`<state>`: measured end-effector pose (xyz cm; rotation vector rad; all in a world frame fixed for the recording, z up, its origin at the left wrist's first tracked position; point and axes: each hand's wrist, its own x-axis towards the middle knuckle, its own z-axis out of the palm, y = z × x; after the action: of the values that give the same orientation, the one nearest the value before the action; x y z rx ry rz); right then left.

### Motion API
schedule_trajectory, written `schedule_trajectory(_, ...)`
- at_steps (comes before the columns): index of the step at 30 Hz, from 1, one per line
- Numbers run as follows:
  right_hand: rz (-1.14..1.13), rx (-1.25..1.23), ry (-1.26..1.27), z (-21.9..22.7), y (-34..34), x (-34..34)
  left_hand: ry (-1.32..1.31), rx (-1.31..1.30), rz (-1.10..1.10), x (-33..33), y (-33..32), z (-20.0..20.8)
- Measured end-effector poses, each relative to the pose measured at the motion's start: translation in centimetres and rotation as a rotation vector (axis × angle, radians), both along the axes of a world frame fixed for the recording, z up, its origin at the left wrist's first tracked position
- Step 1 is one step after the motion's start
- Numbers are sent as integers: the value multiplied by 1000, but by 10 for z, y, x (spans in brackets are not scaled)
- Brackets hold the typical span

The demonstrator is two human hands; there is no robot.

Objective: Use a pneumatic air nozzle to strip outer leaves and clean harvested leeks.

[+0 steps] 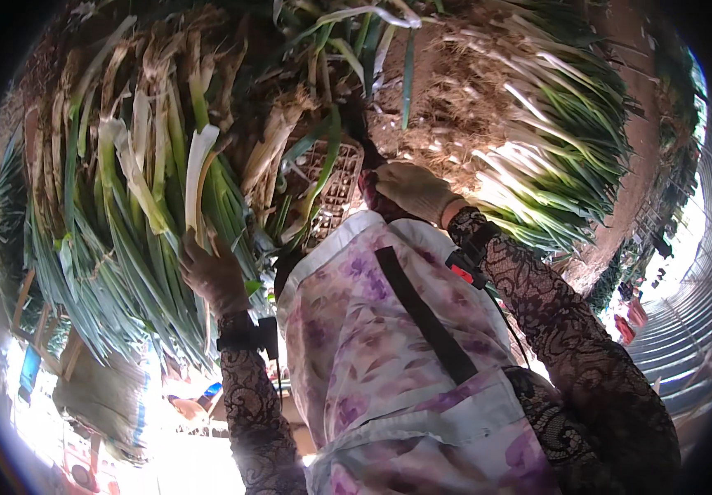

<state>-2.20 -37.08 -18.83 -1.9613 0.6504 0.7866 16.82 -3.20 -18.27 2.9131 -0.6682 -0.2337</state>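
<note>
My left hand (212,276) is at the right side of a large heap of long green onions (117,239). Its fingers are closed on the lower part of a green onion (199,177), whose pale stalk points away from me. A beige glove covers my right hand (414,190), which is in front of my lap with its fingers curled in. Against those fingers is something dark red (368,190); shadow hides what it is. A sheet with pink and purple flowers (372,313) covers my lap.
Past my lap stands a brownish plastic crate with a lattice (335,186), leaves lying over it. Cleaned green onions (546,157) are laid in a row on the soil at right. Scraps and roots (447,107) litter the ground. A pale sack (108,396) is at lower left.
</note>
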Motion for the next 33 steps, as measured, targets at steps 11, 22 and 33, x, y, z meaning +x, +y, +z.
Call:
schedule_trajectory(11, -42, 159, 140, 21, 72, 31, 819, 528, -163, 115, 49, -30)
schedule_trajectory(22, -230, 229, 324, 10, 69, 0, 309, 87, -133, 278, -1, -37)
schedule_trajectory(33, -490, 424, 330, 5, 61, 29, 156, 252, -103, 115, -12, -42)
